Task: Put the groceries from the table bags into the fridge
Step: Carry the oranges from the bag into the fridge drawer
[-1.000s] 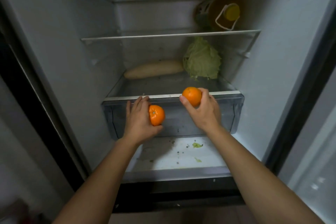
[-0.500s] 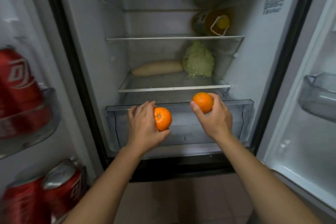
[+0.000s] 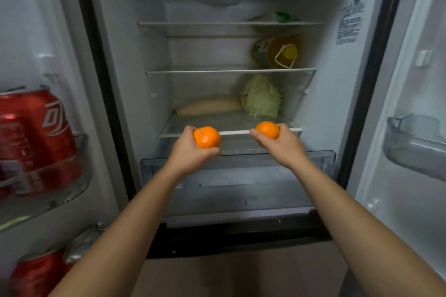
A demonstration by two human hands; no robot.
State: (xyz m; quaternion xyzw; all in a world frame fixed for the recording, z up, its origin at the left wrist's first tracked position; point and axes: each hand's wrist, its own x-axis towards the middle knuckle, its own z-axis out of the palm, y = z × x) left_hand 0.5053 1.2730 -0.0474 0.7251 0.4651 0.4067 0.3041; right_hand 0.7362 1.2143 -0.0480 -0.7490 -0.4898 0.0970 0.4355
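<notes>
Fruit fills both hands: my left hand [image 3: 190, 152] curls around one orange [image 3: 207, 137], my right hand [image 3: 282, 144] around a second orange [image 3: 267, 130], both just before the glass shelf [image 3: 241, 132] edge. I judge them light, firm, easily rolling; cupping underneath suits.

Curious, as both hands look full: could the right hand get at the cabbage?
Probably reach it, yes: nothing stands between right hand and cabbage. But it grips an orange, so no grasping.

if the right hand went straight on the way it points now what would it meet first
Probably the cabbage on the lowest shelf: the right hand, holding an orange, points in above that shelf's front edge. Depth is unclear; it may catch the edge first.
</notes>
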